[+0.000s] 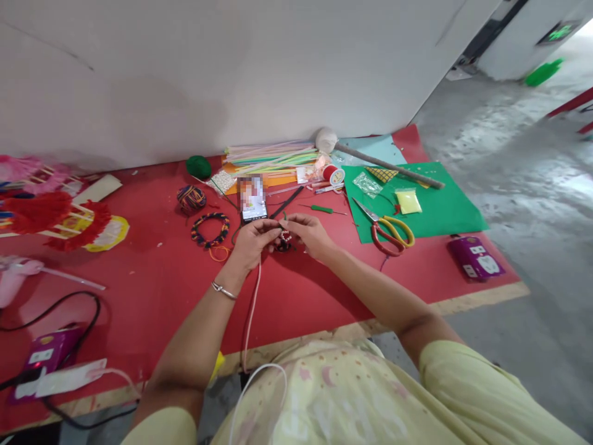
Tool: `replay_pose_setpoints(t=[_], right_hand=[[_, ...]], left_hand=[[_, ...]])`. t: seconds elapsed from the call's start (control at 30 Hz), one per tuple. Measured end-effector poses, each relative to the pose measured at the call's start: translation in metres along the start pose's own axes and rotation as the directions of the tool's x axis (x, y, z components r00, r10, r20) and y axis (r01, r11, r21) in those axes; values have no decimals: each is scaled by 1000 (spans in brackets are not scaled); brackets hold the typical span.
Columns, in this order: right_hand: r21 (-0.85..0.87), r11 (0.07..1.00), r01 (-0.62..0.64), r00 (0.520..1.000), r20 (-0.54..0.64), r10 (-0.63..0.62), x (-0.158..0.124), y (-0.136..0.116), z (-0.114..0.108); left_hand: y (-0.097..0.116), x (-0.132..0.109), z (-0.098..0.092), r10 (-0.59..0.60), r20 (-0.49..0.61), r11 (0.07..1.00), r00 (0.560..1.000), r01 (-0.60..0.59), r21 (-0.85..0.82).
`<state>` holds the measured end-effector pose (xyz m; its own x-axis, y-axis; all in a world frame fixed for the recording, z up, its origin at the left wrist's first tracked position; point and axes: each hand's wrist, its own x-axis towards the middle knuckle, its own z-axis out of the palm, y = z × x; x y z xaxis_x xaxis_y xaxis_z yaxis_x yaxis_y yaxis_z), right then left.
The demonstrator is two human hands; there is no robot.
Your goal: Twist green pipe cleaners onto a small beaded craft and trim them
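My left hand point(256, 242) pinches a small piece of dark cord with pale and red beads point(286, 236), held above the red table. Fingers of my right hand point(309, 235) are closed on the same beaded cord from the other side. Its finer parts are too small to make out. Just beyond my left hand, a phone point(254, 207) shows a lit screen. A braided ring of dark, orange and red yarn point(193, 230) lies left of my left hand. A green-handled hook-like tool point(321, 209) rests beyond my right hand.
Scissors point(376, 230) lie at right, partly on green sheet point(445, 213). Yarn balls point(191, 199), pipe cleaners point(273, 152) and a red thread spool point(333, 175) are near the wall. Purple power boxes point(475, 257) stand at both ends. A pale cable point(252, 309) crosses the table's front edge.
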<state>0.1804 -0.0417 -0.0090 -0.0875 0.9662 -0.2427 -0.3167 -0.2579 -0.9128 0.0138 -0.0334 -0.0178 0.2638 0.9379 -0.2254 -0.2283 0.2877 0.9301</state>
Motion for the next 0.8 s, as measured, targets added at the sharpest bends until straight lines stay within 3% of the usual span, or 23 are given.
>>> replay_pose_setpoints(t=[0.07,0.17,0.3,0.43,0.53,0.67,0.73,0.8], right_hand=[[152,984,-94,996,24,91,4,0,-3],[295,949,-115,993,51,105,12,-1,-12],[360,928,-98,995,25,95,21,0,-24],[346,935,-78,997,15,77,25,2,-32],[248,968,-47,999,10,46,25,5,-34],[-41,999,10,997,81,-7,18,12,-29],[-259,959,113,988,135,-80,12,15,-26],[-469,837,284,955,215,-203,6,18,-24]], left_hand=[[-2,1,-1,-19,-34,1000,999,20,21],[-7,4,-4,-33,-64,993,997,40,108],[-11,6,-7,-27,-69,974,997,42,221],[-9,3,-2,-35,30,931,999,22,365],[-8,2,1,22,58,904,998,-45,425],[-8,4,-2,205,-94,890,974,-146,431],[-8,4,-4,258,-99,856,961,-180,485],[-7,3,-6,298,-22,769,954,-226,598]])
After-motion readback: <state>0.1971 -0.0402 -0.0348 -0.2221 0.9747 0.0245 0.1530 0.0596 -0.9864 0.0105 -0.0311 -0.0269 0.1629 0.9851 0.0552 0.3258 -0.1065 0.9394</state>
